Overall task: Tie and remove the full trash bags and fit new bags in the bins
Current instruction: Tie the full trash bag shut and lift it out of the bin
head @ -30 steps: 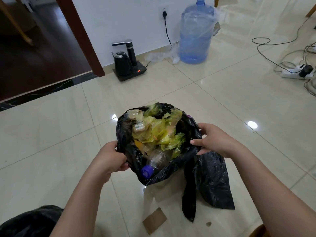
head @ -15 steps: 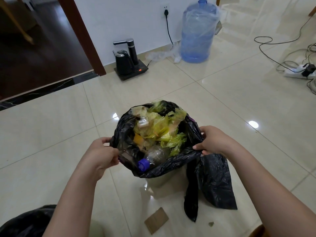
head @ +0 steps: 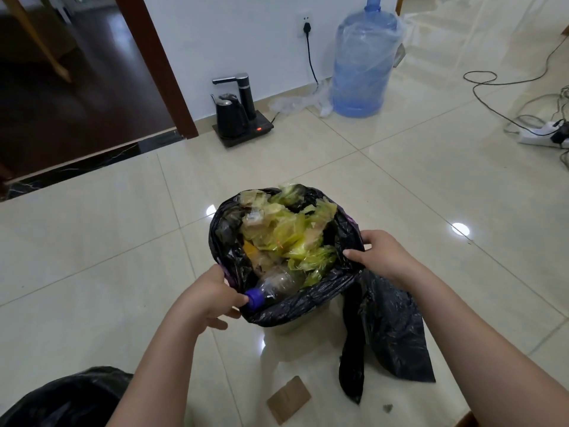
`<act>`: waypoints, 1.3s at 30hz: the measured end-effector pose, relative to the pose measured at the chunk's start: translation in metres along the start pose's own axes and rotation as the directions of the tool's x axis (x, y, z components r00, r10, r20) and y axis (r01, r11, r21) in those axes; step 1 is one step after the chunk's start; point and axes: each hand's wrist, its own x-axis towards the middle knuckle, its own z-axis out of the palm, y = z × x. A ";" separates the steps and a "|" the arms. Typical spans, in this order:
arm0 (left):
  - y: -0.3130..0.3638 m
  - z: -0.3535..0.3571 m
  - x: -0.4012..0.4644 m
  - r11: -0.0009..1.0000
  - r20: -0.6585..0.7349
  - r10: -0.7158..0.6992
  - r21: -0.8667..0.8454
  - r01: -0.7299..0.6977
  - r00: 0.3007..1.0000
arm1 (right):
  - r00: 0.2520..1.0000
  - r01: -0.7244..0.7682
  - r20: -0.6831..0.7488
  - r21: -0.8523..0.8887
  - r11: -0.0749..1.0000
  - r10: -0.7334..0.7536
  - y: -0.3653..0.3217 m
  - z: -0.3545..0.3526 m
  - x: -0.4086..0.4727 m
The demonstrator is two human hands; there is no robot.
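Observation:
A full black trash bag (head: 295,306) sits in a pale bin (head: 289,325) on the tiled floor, stuffed with yellow-green wrappers (head: 292,238) and a clear bottle with a blue cap (head: 271,288). My left hand (head: 206,297) grips the bag's near-left rim beside the bottle cap. My right hand (head: 378,254) grips the right rim, thumb over the edge. A second black bag (head: 391,334) hangs limp down the bin's right side to the floor.
Another black bag (head: 61,399) lies at the bottom left. A cardboard scrap (head: 288,399) lies on the floor near me. Farther back stand a black kettle on its base (head: 237,115), a blue water jug (head: 363,60), and a power strip with cables (head: 542,134) at right.
My left hand slid along the rim from the bag's left side toward me, now next to the bottle cap. My right hand kept its hold on the right rim.

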 end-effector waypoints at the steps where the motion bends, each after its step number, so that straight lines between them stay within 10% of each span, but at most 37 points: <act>1: 0.000 0.000 0.002 1.000 -0.016 0.013 -0.015 -0.013 1.000 | 1.000 0.001 0.018 -0.037 0.999 0.000 0.000 0.001 0.000; 9: 0.001 -0.011 0.014 0.951 -0.440 0.043 -0.257 -0.172 0.897 | 0.895 -0.244 0.376 -0.036 0.969 0.239 -0.010 -0.014 -0.014; 13: 0.005 -0.012 0.011 0.928 -0.579 0.072 -0.259 -0.268 0.812 | 0.965 -0.205 0.190 0.128 0.970 0.179 -0.012 -0.021 -0.010; 25: 0.022 -0.001 0.003 0.843 -0.494 0.137 -0.397 -0.363 0.859 | 0.995 0.064 0.023 0.581 0.812 -0.094 -0.027 -0.038 -0.006; 39: 0.049 0.006 0.009 0.719 -0.522 0.085 -0.558 -0.415 0.849 | 0.989 0.006 -0.133 0.505 0.863 0.071 -0.035 0.020 0.018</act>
